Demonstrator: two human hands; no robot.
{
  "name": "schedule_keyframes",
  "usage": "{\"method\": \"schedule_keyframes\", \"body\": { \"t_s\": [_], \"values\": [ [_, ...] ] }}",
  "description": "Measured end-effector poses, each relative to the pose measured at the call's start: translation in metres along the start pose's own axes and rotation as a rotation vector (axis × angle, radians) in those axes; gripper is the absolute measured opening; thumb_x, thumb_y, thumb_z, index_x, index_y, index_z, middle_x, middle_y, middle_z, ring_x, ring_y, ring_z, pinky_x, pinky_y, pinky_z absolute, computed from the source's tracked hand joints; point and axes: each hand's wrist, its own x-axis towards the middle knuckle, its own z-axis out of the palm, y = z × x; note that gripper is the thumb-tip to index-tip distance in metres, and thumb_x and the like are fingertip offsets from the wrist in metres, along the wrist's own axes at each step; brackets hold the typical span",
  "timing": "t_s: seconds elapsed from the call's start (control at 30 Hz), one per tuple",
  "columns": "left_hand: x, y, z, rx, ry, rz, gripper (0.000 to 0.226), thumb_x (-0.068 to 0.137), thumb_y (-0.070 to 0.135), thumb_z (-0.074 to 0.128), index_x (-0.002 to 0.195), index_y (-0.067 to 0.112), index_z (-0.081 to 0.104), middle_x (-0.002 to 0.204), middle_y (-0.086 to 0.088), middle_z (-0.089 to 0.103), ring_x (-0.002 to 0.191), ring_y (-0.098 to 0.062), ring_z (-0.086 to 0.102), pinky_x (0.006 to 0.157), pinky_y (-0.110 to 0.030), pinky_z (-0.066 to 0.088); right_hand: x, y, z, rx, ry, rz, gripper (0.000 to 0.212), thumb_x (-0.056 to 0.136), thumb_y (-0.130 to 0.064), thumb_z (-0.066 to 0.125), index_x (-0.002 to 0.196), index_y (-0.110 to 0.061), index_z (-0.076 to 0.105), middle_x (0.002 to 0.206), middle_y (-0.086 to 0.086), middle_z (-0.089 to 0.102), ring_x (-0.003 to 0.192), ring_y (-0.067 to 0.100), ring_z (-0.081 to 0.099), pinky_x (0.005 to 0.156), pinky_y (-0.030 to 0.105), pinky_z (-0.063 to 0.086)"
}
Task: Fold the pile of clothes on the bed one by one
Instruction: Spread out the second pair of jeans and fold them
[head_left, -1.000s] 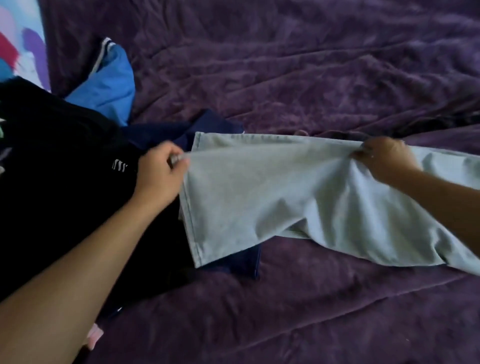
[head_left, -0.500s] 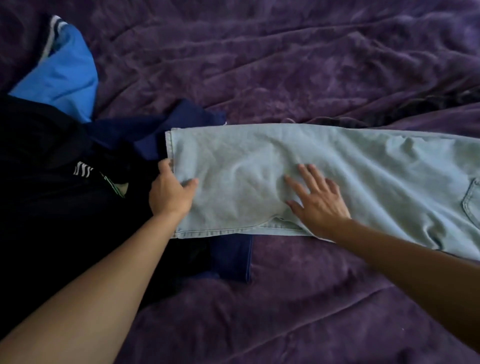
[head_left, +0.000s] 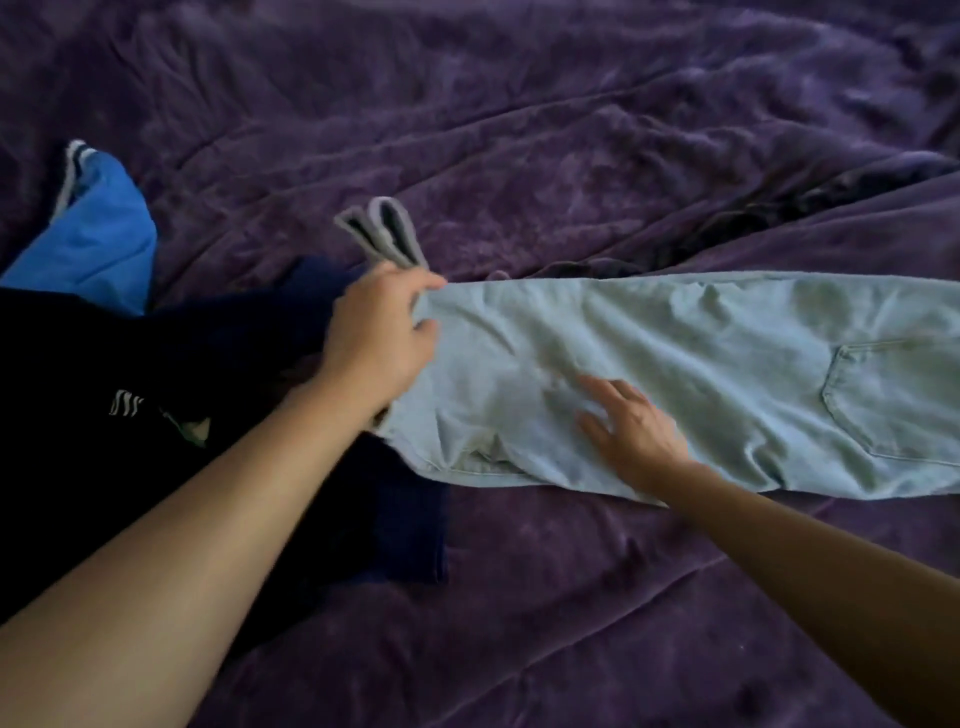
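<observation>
Across bedspread (head_left: 519, 130), jeans (head_left: 675, 364); clothes pile (head_left: 104, 395) at left, partly under jeans' hem end; pocket (head_left: 888, 400) right.

Purple bed cover (head_left: 519, 130) under pale jeans (head_left: 675, 364), dark clothes pile (head_left: 78, 415).

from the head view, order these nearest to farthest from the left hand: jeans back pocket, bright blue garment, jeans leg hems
1. Leg hems: gripped by the left hand, sticking up just beyond it.
2. Bright blue garment: well off to its left.
3. Back pocket: far to its right, on the jeans.
</observation>
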Motion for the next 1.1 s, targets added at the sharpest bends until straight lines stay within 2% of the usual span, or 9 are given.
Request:
{"method": "schedule_keyframes", "body": {
  "t_s": [0.17,0.37,0.43,0.5,0.57,0.67,0.83,1.0,1.1],
  "values": [
    [-0.001,0.11,0.107,0.092,-0.185,0.067,0.039,0.083,0.006,0.058,0.121,0.015,0.061,0.117,-0.01,0.052,0.093,-0.037,0.06,0.077,-0.04,0.046,-0.042,0.078,-0.033,-0.008,0.075,0.124,0.041,0.092,-0.033,0.059,0.13,-0.02,0.056,0.121,0.004,0.06,0.116,0.029,0.054,0.086,0.038,0.047],
    [-0.054,0.143,0.236,0.234,-0.578,-0.093,0.035,0.082,0.009,0.059,0.117,0.011,0.052,0.147,-0.011,0.022,0.119,-0.033,0.042,0.09,-0.041,0.044,-0.066,0.144,-0.036,-0.056,0.068,-0.131,0.03,0.079,-0.011,0.074,0.108,-0.006,0.069,0.121,0.015,0.061,0.11,0.037,0.058,0.088,0.044,0.051],
    [-0.073,0.146,0.253,0.261,-0.578,-0.105,0.036,0.079,0.011,0.064,0.112,0.012,0.053,0.154,-0.012,0.007,0.124,-0.032,0.033,0.094,-0.041,0.043,-0.066,0.156,-0.042,0.015,0.055,-0.151,0.025,0.083,-0.013,0.071,0.107,-0.007,0.07,0.121,0.011,0.062,0.11,0.032,0.06,0.089,0.041,0.051],
    [-0.083,0.15,0.256,0.235,-0.494,-0.142,0.032,0.079,0.012,0.065,0.109,0.012,0.055,0.146,-0.011,0.025,0.119,-0.031,0.041,0.092,-0.04,0.044,-0.067,0.168,-0.058,0.09,0.068,-0.116,0.021,0.086,-0.015,0.066,0.107,-0.01,0.07,0.113,0.005,0.066,0.103,0.029,0.062,0.08,0.039,0.053],
    [-0.085,0.157,0.252,0.18,-0.408,-0.264,0.036,0.081,0.019,0.068,0.114,0.012,0.055,0.129,-0.009,0.04,0.114,-0.03,0.048,0.093,-0.041,0.044,-0.068,0.189,-0.086,0.126,0.126,-0.04,0.018,0.087,-0.017,0.064,0.104,-0.014,0.071,0.103,0.003,0.068,0.093,0.029,0.065,0.073,0.039,0.053],
    [-0.082,0.165,0.25,0.224,-0.363,-0.383,0.055,0.08,0.017,0.07,0.129,0.014,0.045,0.126,-0.012,0.042,0.113,-0.033,0.05,0.09,-0.043,0.047,-0.072,0.241,-0.134,0.066,0.237,0.14,0.021,0.087,-0.023,0.064,0.107,-0.017,0.07,0.103,0.003,0.068,0.094,0.029,0.065,0.075,0.036,0.05],
    [-0.073,0.181,0.265,0.239,-0.302,-0.287,0.048,0.074,-0.008,0.056,0.121,0.003,0.054,0.12,-0.019,0.05,0.105,-0.039,0.053,0.088,-0.047,0.046,-0.076,0.353,-0.188,-0.053,0.358,0.446,0.044,0.082,-0.028,0.066,0.122,-0.012,0.058,0.123,0.018,0.055,0.114,0.039,0.047,0.092,0.049,0.043],
    [-0.081,0.199,0.279,0.354,-0.427,-0.116,0.03,0.084,0.013,0.057,0.114,0.008,0.06,0.116,-0.011,0.051,0.108,-0.03,0.047,0.09,-0.04,0.043,-0.065,0.406,-0.19,0.333,0.303,0.917,0.09,0.075,-0.063,0.066,0.139,-0.006,0.037,0.139,0.02,0.044,0.127,0.037,0.043,0.105,0.044,0.035],
    [-0.068,0.201,0.279,0.411,-0.305,-0.124,0.025,0.09,0.023,0.053,0.11,0.01,0.061,0.114,-0.014,0.053,0.11,-0.031,0.044,0.088,-0.042,0.042,-0.065,0.414,-0.2,0.601,0.298,0.956,0.068,0.067,-0.056,0.078,0.113,-0.009,0.061,0.115,0.012,0.065,0.092,0.026,0.063,0.079,0.031,0.049]
  ]
}}
